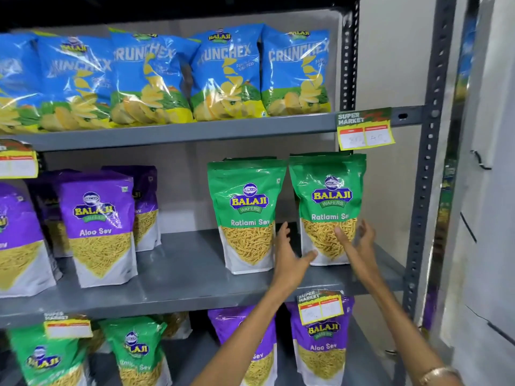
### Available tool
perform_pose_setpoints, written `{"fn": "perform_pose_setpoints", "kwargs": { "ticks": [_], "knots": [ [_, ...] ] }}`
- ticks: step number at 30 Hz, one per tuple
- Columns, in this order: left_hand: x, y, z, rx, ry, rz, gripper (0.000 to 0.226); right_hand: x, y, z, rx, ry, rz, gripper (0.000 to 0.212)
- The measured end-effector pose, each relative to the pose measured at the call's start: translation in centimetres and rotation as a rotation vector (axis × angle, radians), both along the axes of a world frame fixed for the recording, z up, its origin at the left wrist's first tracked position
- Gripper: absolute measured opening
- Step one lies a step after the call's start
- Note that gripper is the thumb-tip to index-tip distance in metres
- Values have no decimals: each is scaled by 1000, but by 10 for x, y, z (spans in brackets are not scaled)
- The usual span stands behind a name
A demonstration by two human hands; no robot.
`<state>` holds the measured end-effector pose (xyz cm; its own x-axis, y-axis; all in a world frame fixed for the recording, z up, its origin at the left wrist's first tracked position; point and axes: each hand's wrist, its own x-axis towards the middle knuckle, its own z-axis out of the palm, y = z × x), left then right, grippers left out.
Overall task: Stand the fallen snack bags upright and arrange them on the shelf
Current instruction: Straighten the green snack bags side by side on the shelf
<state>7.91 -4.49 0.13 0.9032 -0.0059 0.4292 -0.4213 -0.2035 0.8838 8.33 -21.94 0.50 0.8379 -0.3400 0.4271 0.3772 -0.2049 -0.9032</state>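
Two green Ratlami Sev bags stand upright side by side on the middle shelf (181, 280). The right green bag (328, 201) sits at the shelf's right end, the left green bag (246, 213) just beside it. My left hand (289, 254) is open, fingers spread, in the gap between the two bags with its thumb near the right bag's lower left corner. My right hand (356, 240) is open at the right bag's lower right, fingers close to its front; contact is unclear. Neither hand grips anything.
Purple Aloo Sev bags (100, 227) stand on the left of the middle shelf. Blue Crunchex chip bags (223, 71) fill the top shelf. Green and purple bags stand on the bottom shelf. Price tags (365, 132) hang from shelf edges. A grey upright post (426, 190) bounds the right side.
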Motion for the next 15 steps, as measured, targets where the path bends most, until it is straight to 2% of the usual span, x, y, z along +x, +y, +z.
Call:
{"fn": "perform_pose_setpoints", "kwargs": {
  "ticks": [2,3,6,8,11,15],
  "knots": [
    [22,-15,0,82,170,-50,112,17,-18,-3,23,96,138,105],
    [30,-19,-1,105,200,-81,113,24,-26,-8,-11,149,156,104],
    [42,-23,-7,136,224,-128,97,38,-37,-17,-73,239,150,80],
    [44,-23,-10,121,239,-115,99,37,-36,-14,-67,244,135,63],
    [44,-25,-13,120,237,-98,109,34,-34,-12,-48,226,118,53],
    [33,-27,-9,139,210,-91,95,27,-32,-11,-56,191,117,46]
  ]
}}
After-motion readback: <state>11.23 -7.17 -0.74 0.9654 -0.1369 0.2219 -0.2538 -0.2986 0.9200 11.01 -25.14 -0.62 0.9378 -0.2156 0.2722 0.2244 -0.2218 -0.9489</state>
